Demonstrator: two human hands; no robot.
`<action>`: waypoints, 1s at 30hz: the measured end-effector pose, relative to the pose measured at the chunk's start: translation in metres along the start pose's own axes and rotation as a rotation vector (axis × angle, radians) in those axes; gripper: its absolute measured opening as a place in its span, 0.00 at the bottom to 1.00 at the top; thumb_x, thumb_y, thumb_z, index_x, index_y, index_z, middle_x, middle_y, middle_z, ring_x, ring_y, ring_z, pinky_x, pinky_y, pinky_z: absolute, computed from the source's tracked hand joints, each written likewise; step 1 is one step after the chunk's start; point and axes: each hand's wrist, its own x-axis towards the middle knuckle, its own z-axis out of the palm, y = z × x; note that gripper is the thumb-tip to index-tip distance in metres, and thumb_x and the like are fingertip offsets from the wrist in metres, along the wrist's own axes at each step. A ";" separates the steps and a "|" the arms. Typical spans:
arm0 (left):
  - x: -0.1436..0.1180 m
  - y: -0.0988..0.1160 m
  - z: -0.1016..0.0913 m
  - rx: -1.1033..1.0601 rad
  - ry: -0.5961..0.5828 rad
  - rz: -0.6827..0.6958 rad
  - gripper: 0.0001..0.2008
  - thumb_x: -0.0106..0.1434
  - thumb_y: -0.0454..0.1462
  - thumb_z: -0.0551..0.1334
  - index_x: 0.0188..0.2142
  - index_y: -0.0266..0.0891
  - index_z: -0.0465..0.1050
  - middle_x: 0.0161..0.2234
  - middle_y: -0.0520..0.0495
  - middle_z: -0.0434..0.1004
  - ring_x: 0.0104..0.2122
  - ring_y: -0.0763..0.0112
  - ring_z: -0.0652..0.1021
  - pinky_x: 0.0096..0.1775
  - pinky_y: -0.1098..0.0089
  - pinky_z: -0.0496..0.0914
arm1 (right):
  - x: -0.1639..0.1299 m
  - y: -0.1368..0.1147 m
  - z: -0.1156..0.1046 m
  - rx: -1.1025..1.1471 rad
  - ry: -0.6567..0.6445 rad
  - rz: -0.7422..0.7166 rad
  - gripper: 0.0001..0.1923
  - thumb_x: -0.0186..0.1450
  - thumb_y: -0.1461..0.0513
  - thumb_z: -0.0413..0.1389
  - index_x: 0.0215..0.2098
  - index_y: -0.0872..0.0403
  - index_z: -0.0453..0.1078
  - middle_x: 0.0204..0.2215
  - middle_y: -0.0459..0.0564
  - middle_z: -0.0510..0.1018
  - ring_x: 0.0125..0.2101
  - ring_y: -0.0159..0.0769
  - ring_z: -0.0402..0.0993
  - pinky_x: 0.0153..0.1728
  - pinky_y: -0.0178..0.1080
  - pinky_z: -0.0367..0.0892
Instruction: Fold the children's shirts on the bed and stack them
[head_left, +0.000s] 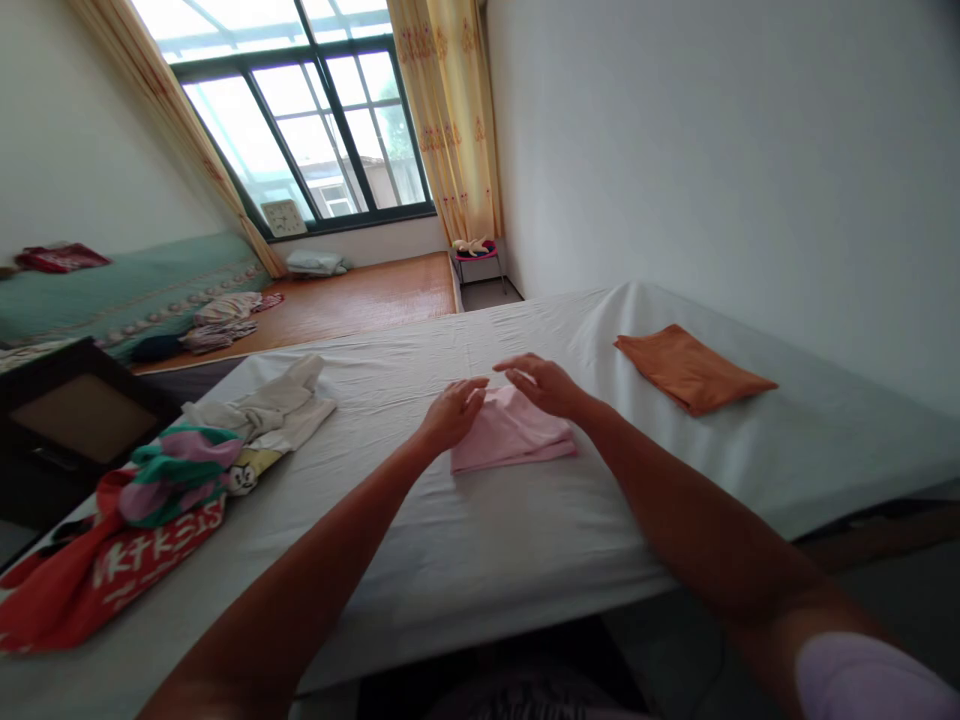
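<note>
Both my hands rest on a folded pink cloth (pixel 510 432) lying near the middle of the white-sheeted bed (pixel 480 540). My left hand (pixel 452 412) sits on the cloth's left edge, fingers loosely extended and flat, its grip open with nothing pinched that I can see. My right hand (pixel 546 384) lies across the far right part of the cloth, palm down, fingers spread toward the left hand; its grip is open too, pressing rather than clasping. The fingertips of the two hands come close together over the cloth's far edge.

Farther right on the bed, well apart from the pink cloth, lies a folded orange cloth (pixel 691 370). On the left side of the bed sits a loose heap of clothes (pixel 161 500): a red piece with white lettering nearest, a green and pink one on it, and a cream garment (pixel 276 408) on the far side of the pile.
</note>
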 end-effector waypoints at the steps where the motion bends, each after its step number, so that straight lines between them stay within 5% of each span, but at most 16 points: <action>1: -0.009 -0.009 0.000 0.121 -0.038 0.058 0.22 0.69 0.45 0.49 0.57 0.38 0.66 0.56 0.39 0.70 0.58 0.59 0.68 0.60 0.55 0.60 | -0.002 -0.004 0.011 -0.035 -0.117 -0.057 0.22 0.71 0.53 0.42 0.54 0.52 0.70 0.52 0.52 0.75 0.55 0.38 0.67 0.57 0.42 0.60; 4: -0.033 -0.030 0.007 0.337 -0.159 0.091 0.29 0.69 0.49 0.48 0.64 0.38 0.56 0.65 0.41 0.56 0.65 0.58 0.56 0.65 0.56 0.49 | -0.008 -0.005 0.042 -0.170 -0.387 -0.077 0.27 0.71 0.51 0.40 0.63 0.53 0.61 0.62 0.53 0.65 0.62 0.39 0.57 0.63 0.44 0.49; 6: -0.042 -0.037 0.012 0.390 -0.206 0.023 0.33 0.69 0.52 0.46 0.67 0.38 0.49 0.68 0.41 0.49 0.67 0.58 0.50 0.65 0.56 0.47 | -0.010 0.003 0.052 -0.288 -0.430 0.021 0.29 0.71 0.49 0.40 0.65 0.52 0.58 0.65 0.53 0.60 0.64 0.42 0.53 0.64 0.47 0.46; 14: -0.049 -0.037 0.013 0.413 -0.185 -0.142 0.36 0.66 0.57 0.45 0.67 0.41 0.48 0.69 0.40 0.45 0.67 0.51 0.47 0.63 0.51 0.47 | -0.012 0.043 0.029 -0.506 -0.309 0.413 0.27 0.69 0.49 0.43 0.61 0.53 0.63 0.64 0.57 0.61 0.63 0.50 0.55 0.60 0.54 0.51; 18: -0.054 -0.034 0.011 0.402 -0.141 -0.137 0.32 0.67 0.54 0.47 0.66 0.43 0.52 0.68 0.41 0.49 0.67 0.51 0.50 0.63 0.51 0.49 | -0.012 0.042 0.019 -0.466 -0.210 0.422 0.21 0.63 0.50 0.54 0.47 0.54 0.72 0.48 0.59 0.77 0.50 0.48 0.69 0.51 0.46 0.63; 21: -0.058 -0.031 0.006 0.392 -0.148 -0.126 0.31 0.67 0.52 0.48 0.65 0.43 0.54 0.67 0.42 0.51 0.66 0.51 0.51 0.63 0.51 0.50 | -0.012 0.036 0.014 -0.396 -0.149 0.444 0.16 0.59 0.51 0.58 0.38 0.53 0.73 0.34 0.53 0.79 0.36 0.41 0.74 0.41 0.40 0.67; 25: -0.061 -0.031 0.002 0.370 -0.145 -0.120 0.30 0.67 0.50 0.49 0.65 0.44 0.55 0.67 0.43 0.52 0.66 0.52 0.53 0.63 0.51 0.51 | -0.013 0.030 0.006 -0.088 -0.062 0.569 0.24 0.52 0.50 0.64 0.41 0.56 0.72 0.30 0.50 0.80 0.31 0.40 0.74 0.33 0.39 0.69; 30: -0.061 -0.036 0.004 0.353 -0.128 -0.103 0.29 0.67 0.50 0.49 0.65 0.46 0.56 0.67 0.44 0.52 0.66 0.53 0.54 0.62 0.51 0.52 | -0.018 0.025 -0.004 0.456 -0.242 0.710 0.26 0.44 0.50 0.69 0.37 0.58 0.77 0.33 0.53 0.82 0.33 0.43 0.77 0.35 0.40 0.73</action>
